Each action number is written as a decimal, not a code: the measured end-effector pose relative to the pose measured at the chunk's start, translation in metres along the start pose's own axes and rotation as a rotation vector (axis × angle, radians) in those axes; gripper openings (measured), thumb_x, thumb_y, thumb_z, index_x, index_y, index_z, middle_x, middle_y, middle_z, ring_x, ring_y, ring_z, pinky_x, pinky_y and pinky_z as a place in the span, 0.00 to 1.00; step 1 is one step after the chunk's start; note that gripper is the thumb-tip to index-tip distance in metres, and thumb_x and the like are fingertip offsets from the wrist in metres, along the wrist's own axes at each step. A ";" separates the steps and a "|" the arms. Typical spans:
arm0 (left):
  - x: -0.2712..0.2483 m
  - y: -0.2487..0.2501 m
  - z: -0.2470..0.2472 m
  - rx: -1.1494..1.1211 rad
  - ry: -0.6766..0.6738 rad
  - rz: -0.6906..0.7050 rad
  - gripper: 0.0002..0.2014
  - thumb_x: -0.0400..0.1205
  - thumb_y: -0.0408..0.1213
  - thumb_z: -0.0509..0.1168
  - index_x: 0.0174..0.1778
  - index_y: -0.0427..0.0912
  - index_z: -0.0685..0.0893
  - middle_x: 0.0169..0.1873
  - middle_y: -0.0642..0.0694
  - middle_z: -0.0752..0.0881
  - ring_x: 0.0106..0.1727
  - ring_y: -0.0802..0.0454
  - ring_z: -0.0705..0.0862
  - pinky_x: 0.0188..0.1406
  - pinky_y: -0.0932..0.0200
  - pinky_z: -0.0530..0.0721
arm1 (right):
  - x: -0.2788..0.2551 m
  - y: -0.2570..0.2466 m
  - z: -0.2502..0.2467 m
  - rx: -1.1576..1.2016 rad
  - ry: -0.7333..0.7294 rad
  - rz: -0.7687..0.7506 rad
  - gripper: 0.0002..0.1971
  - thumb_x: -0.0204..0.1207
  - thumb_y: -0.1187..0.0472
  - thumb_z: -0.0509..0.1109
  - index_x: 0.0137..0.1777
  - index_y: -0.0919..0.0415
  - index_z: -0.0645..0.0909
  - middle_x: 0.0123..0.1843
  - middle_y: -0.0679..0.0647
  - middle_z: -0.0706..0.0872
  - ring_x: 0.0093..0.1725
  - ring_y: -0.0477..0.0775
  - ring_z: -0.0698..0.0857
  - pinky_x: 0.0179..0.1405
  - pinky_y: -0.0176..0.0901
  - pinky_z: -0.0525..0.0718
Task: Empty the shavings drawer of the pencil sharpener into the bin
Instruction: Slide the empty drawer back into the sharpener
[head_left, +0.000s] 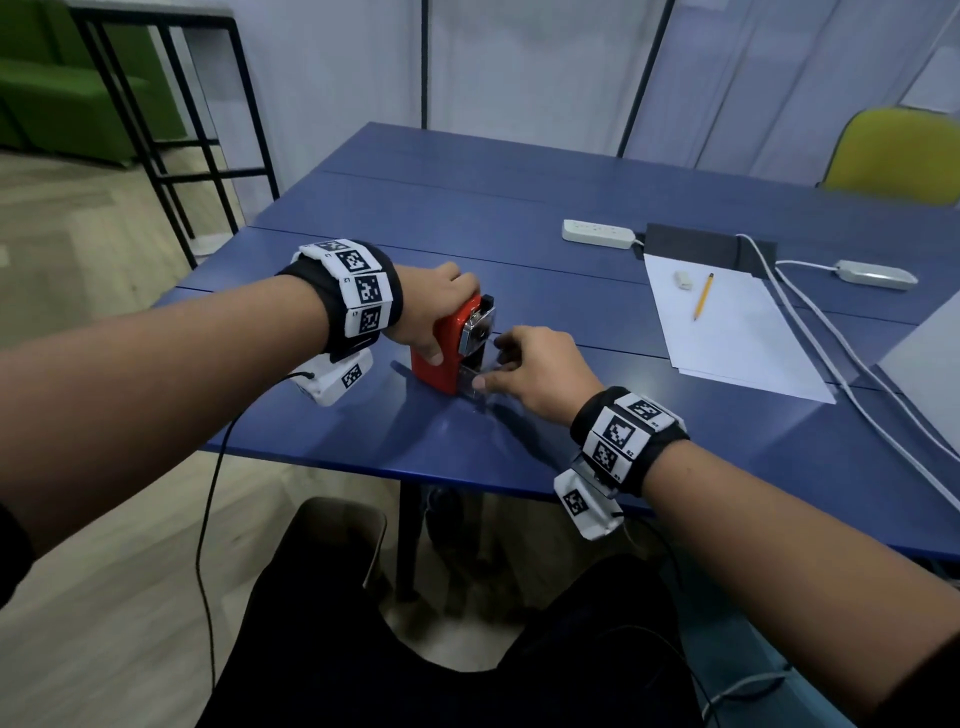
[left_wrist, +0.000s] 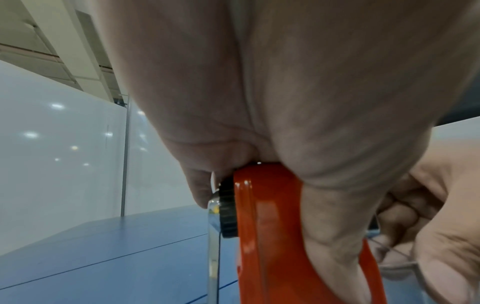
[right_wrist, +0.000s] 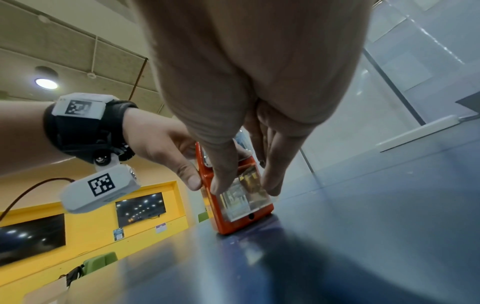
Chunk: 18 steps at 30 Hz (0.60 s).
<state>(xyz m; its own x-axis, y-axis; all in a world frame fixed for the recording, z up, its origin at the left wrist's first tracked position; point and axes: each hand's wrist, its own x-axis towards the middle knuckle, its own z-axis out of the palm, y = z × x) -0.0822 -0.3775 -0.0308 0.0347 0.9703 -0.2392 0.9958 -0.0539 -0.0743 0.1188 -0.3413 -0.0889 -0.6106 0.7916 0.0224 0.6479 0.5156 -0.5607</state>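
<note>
While the left hand clamps the glossy red sharpener, the right hand pinches its clear boxy drawer at four o'clock; only the left wrist view shows the ridged black knob.

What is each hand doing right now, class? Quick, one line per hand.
Left hand: closed round the top of the red pencil sharpener, steadying it on the table.
Right hand: fingers pinching the clear shavings drawer at the sharpener's front.

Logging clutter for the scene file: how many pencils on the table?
1. The pencil lies on the white paper right of the pencil sharpener, next to an eraser. More could sit outside the frame.
</note>
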 end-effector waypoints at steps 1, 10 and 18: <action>0.001 0.000 0.000 0.002 -0.001 0.006 0.47 0.70 0.47 0.84 0.79 0.42 0.64 0.69 0.42 0.72 0.59 0.35 0.86 0.60 0.35 0.86 | 0.001 0.000 0.000 0.003 0.004 0.000 0.34 0.69 0.47 0.89 0.71 0.63 0.86 0.57 0.56 0.93 0.58 0.58 0.91 0.65 0.54 0.88; 0.003 -0.003 0.001 -0.010 0.002 0.031 0.48 0.69 0.47 0.84 0.80 0.42 0.65 0.69 0.42 0.73 0.60 0.36 0.85 0.60 0.36 0.86 | 0.010 -0.010 0.002 -0.019 -0.004 0.016 0.22 0.66 0.46 0.89 0.50 0.60 0.89 0.46 0.54 0.93 0.50 0.56 0.91 0.53 0.52 0.89; 0.002 -0.003 0.000 -0.024 -0.009 0.020 0.47 0.70 0.45 0.84 0.80 0.43 0.64 0.69 0.43 0.72 0.59 0.37 0.85 0.60 0.35 0.86 | 0.018 0.005 -0.007 -0.100 -0.051 -0.016 0.26 0.77 0.53 0.83 0.72 0.61 0.85 0.62 0.55 0.92 0.63 0.57 0.90 0.66 0.48 0.86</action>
<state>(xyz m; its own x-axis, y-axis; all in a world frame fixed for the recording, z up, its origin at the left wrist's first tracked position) -0.0848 -0.3757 -0.0308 0.0538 0.9670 -0.2490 0.9967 -0.0673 -0.0460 0.1139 -0.3223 -0.0857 -0.6422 0.7664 -0.0130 0.6784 0.5604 -0.4751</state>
